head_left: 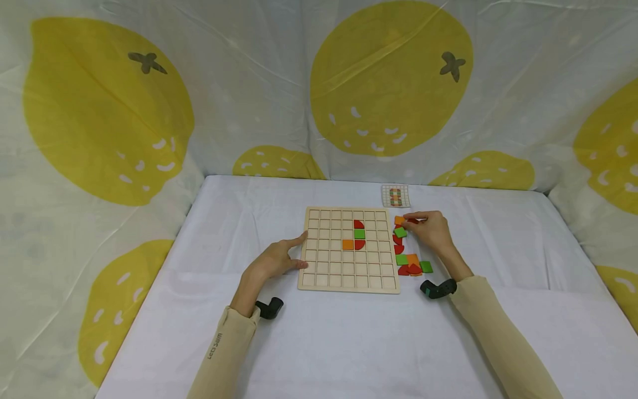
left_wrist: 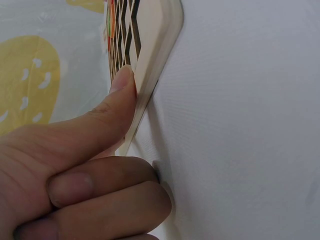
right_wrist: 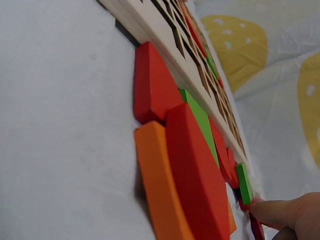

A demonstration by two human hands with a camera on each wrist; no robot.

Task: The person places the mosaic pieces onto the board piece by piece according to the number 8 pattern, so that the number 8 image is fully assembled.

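Note:
The wooden grid board [head_left: 324,281] lies on the white cloth. Red quarter-circle pieces [head_left: 359,224], a green square [head_left: 359,234] and an orange square [head_left: 348,244] sit in its cells. My left hand [head_left: 271,259] rests against the board's left edge, thumb and index finger spread; in the left wrist view the thumb [left_wrist: 102,110] presses its rim while other fingers curl below. Beyond the board's right edge, my right hand [head_left: 432,230] pinches a red piece [right_wrist: 257,227], partly hidden by the fingers. Beside it lie an orange square [head_left: 399,220] and a green square [head_left: 400,233].
Several loose red, green and orange pieces [head_left: 401,259] lie along the board's right side, some overlapping. A small printed pattern card [head_left: 395,196] lies behind the board's far right corner. Lemon-patterned cloth [head_left: 249,111] hangs at the back and sides of the table.

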